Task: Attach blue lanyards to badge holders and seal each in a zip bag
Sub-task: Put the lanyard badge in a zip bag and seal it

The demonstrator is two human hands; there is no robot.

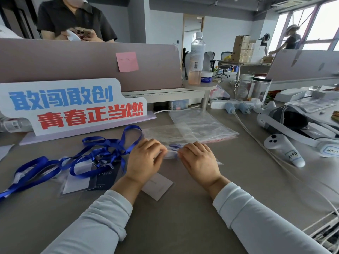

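Observation:
My left hand (pixel 146 159) and my right hand (pixel 199 160) sit side by side on the desk, each pinching the near edge of a clear zip bag (pixel 172 150) with something blue inside it. A badge holder with a white card (pixel 157 186) lies under my left wrist. To the left, tangled blue lanyards (pixel 102 151) lie over more badge holders (pixel 86 178). A stack of clear zip bags (pixel 194 127) lies just beyond my hands.
A white slogan sign (pixel 73 105) stands at the back left before a desk divider (pixel 91 63). A VR controller (pixel 283 149) and headset (pixel 293 121) lie at the right, with white cables (pixel 256 138). A water bottle (pixel 197 59) stands on a shelf. A person (pixel 73 19) stands behind the divider.

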